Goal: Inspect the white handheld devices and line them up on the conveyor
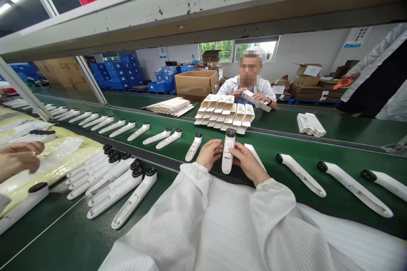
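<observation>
Gripping a slim white plastic device with a black rounded head [228, 159], the right hand [249, 163] closes around the body from the right, its thumb lying across the front. The device stands nearly upright, head up, just in front of the person, at the near edge of a long green table [286, 144]. The left hand [210, 153] is half open, its fingers loosely curled beside the device; whether they touch it I cannot tell. A row of similar white devices [139, 131] stretches away to the left, and three more white devices [302, 175] lie to the right. A close cluster of white devices [117, 180] lies at the near left. Beyond the hands is a stack of open-ended white cardboard boxes [224, 112], behind which a person in a white cap and coat [270, 89] holds a white carton [256, 100]. At the left edge, another person's hand [22, 159] hovers over yellow sheeting [68, 163].
</observation>
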`<state>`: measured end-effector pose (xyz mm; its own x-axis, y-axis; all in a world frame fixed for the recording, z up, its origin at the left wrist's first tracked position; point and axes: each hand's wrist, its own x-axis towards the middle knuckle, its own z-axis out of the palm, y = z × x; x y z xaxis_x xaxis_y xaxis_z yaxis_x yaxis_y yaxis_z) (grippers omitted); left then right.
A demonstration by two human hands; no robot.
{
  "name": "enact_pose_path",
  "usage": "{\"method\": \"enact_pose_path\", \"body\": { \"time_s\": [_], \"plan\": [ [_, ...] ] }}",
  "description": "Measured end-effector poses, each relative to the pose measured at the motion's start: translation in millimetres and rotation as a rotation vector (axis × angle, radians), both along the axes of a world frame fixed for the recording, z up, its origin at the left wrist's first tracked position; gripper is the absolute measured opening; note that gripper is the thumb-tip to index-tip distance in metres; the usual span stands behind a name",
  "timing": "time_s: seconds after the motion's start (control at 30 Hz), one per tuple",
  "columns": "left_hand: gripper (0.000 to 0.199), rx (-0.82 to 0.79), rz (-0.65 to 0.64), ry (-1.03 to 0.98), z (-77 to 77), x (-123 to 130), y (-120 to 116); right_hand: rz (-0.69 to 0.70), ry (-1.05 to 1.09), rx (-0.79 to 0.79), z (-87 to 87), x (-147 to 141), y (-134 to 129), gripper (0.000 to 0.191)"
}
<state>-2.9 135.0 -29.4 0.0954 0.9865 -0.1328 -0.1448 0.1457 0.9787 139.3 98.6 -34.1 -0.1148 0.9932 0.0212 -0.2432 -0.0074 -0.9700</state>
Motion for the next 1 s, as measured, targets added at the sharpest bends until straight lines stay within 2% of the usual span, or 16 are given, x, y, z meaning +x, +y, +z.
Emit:
{"method": "enact_pose_path", "body": {
  "time_s": [0.1,0.13,0.2,0.27,0.33,0.43,0.5,0.57,0.63,0.73,0.8,0.87,0.93,1.0],
  "plan": [
    [0.035,0.257,0.236,0.741,-2.0,-25,10,0.019,0.036,-0.026,1.6,4,-2,0.035],
    [0.041,0.282,0.284,0.969,-3.6,-33,13,0.021,0.039,-0.035,1.8,5,-2,0.034],
    [0.047,0.226,0.239,1.267,-7.3,-45,18,0.028,0.040,-0.051,1.9,5,-2,0.033],
    [0.049,0.143,0.135,1.327,-10.6,-50,22,0.035,0.036,-0.061,1.1,4,0,0.033],
    [0.053,0.116,0.090,1.164,-11.9,-49,25,0.029,0.008,-0.068,-1.9,4,3,0.031],
    [0.049,0.034,0.069,0.590,-9.6,-40,22,-0.074,-0.149,-0.088,-12.1,8,11,0.028],
    [0.041,-0.052,-0.001,0.137,-6.1,-31,16,-0.207,-0.404,-0.097,-21.0,14,16,0.024],
    [0.036,-0.134,-0.094,-0.221,-1.9,-21,8,-0.331,-0.708,-0.072,-28.3,21,19,0.022],
    [0.032,-0.201,-0.155,-0.422,2.0,-12,1,-0.412,-0.944,-0.014,-31.2,25,19,0.024],
    [0.028,-0.248,-0.163,-0.462,5.7,0,-6,-0.506,-1.092,0.159,-25.7,24,15,0.035],
    [0.028,-0.253,-0.137,-0.416,5.6,6,-9,-0.516,-1.028,0.289,-18.5,19,12,0.035],
    [0.023,-0.245,-0.103,-0.392,3.5,11,-10,-0.420,-0.822,0.329,-12.8,10,11,0.031],
    [0.022,-0.199,-0.084,-0.410,0.6,14,-11,-0.252,-0.531,0.249,-10.5,1,10,0.033],
    [0.029,-0.142,-0.089,-0.432,-1.4,16,-11,-0.121,-0.260,0.127,-10.6,-6,9,0.038]
  ]
}}
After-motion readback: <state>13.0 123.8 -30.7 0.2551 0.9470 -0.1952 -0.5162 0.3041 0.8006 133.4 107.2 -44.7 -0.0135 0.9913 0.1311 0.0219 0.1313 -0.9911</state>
